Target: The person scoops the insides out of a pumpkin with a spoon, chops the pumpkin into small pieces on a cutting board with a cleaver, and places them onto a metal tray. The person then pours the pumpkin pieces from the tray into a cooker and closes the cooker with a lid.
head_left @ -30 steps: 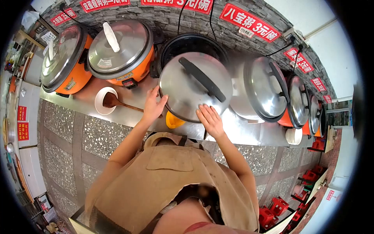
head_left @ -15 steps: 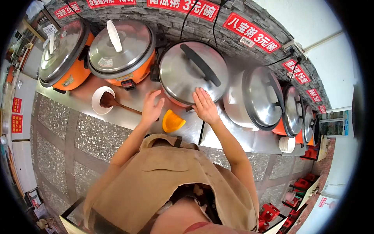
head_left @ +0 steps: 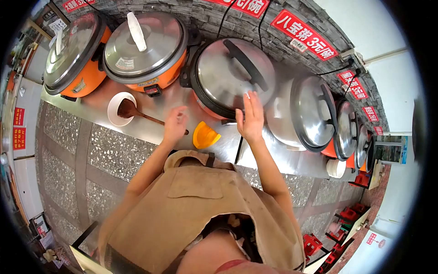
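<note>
My right hand (head_left: 251, 118) is open, thumb apart from the fingers, with its fingertips over the lower right part of a steel lid (head_left: 219, 71). Whether they touch the lid, I cannot tell. This lid has a black bar handle (head_left: 246, 65) and covers a round cooker whose dark rim shows at the lower left. My left hand (head_left: 174, 124) is just above the handle of a wooden ladle (head_left: 145, 116), fingers loosely bent, holding nothing visible. The ladle's head rests in a white bowl (head_left: 112, 119). Between my hands, an orange pumpkin wedge (head_left: 205, 136) lies on the steel counter (head_left: 226, 147).
Two orange cookers (head_left: 142, 50) with steel lids stand at the left. A pale cooker (head_left: 292, 112) and several more line the right. Stacked white bowls (head_left: 336, 168) sit near the counter's right edge. Cords hang along the grey brick wall (head_left: 292, 55).
The view has shifted slightly. My right hand has gone from lying flat on the lid's edge to a raised, thumb-out pose. More dark rim shows at the lid's lower left. My left fingers have bent.
</note>
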`<state>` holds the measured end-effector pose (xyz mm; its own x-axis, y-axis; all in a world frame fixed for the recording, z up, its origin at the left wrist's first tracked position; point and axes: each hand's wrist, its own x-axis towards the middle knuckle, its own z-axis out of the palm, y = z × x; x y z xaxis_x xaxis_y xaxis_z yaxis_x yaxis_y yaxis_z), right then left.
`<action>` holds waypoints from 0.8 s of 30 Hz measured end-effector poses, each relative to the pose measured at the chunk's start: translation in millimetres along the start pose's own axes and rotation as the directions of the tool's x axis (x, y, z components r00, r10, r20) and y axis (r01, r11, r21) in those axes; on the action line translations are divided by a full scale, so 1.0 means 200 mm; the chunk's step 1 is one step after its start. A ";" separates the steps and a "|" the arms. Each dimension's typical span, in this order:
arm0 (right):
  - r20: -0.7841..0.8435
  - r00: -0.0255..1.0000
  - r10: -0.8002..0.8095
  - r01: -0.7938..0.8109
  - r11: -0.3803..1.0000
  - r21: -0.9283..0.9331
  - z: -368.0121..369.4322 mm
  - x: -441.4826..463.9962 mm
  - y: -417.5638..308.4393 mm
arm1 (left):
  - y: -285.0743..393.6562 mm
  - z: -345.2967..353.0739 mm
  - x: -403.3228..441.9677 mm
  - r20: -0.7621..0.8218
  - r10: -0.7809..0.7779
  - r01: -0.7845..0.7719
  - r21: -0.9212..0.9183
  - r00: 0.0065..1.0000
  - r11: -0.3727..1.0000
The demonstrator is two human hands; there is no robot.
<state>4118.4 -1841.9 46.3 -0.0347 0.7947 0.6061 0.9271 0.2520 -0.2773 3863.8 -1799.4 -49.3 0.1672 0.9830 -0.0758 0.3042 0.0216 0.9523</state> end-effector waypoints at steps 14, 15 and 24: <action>0.012 0.656 0.754 -0.718 0.620 0.316 -0.09 -0.56 -0.26 | -0.67 0.46 0.13 0.514 -0.254 -0.068 0.527 0.819 0.847; -0.030 0.634 0.772 -0.729 0.611 0.310 -0.12 -0.58 -0.28 | -0.69 0.47 0.16 0.536 -0.325 -0.022 0.542 0.779 0.840; -0.201 0.339 0.919 -0.866 0.388 0.316 -0.49 -1.11 -0.18 | -0.53 0.73 -0.08 0.776 -0.141 0.067 0.127 0.615 0.990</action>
<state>4130.2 -2081.8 -4.8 0.9155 0.3898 0.1001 0.2717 -0.4153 -0.8681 3965.9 -1843.3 -193.2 0.7873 0.4603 -0.4101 0.4314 0.0639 0.8999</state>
